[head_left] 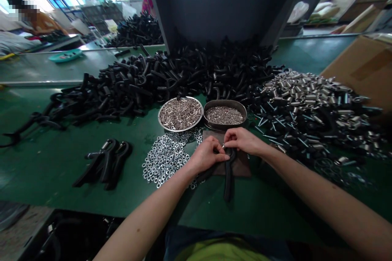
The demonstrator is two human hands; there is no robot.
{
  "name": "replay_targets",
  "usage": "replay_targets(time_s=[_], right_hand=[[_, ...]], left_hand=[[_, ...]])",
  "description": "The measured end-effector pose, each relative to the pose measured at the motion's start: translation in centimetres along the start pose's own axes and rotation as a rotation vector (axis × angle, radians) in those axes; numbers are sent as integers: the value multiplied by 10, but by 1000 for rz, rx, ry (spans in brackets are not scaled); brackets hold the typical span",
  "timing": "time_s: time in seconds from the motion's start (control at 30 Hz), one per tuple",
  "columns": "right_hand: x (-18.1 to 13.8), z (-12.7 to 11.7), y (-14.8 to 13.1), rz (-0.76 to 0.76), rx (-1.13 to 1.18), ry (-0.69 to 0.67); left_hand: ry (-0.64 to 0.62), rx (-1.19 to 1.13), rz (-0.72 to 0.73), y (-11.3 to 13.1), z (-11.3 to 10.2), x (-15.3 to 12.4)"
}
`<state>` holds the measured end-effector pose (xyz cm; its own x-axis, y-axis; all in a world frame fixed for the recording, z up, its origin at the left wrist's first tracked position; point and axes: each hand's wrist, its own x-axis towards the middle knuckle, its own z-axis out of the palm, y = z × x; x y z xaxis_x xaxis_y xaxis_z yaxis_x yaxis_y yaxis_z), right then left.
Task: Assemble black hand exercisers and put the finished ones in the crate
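Observation:
A black curved plastic handle (227, 179) lies over a brown square pad (243, 167), its straight end toward me. My left hand (208, 154) is closed on the handle's upper, hooked end with thumb and fingers. At that same end my right hand (241, 140) pinches a small shiny metal piece (223, 145), mostly hidden by the fingertips. Just left of my left hand spreads a heap of metal nuts (165, 159). Beyond the hands stand a round dish of small metal pins (180, 113) and an oval tin of tiny metal parts (225, 115).
Black handles form a large pile (137, 81) at the back, before a grey bin (214, 4). Metal sleeves (306, 89) and black-headed bolts (278, 120) lie right, near a cardboard box (361, 69). Assembled clamp-like handles (107, 163) rest left. Two people are farther back.

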<state>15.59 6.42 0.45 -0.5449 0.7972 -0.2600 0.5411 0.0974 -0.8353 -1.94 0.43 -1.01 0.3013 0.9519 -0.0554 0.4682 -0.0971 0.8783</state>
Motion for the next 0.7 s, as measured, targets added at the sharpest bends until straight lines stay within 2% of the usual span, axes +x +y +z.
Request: replay_targets(time_s=[0.17,0.33,0.43,0.53,0.63,0.7], right_hand=[[-12,4,2,-36,-42,83],[-67,-8,9,-63,-263,327],[-115,-19,28,8,-418,420],[-158,-22,57,136,-623,534],[-185,-14,84,300,-767,581],[-192,-7,96,335,-775,592]], left_hand=[[-6,-64,15,-1,-2,-2],[29,-17,122,-1,-2,-6],[19,33,199,1,-3,-8],[-15,65,201,5,-5,-7],[-59,144,184,10,-7,-5],[-83,208,182,13,-7,-3]])
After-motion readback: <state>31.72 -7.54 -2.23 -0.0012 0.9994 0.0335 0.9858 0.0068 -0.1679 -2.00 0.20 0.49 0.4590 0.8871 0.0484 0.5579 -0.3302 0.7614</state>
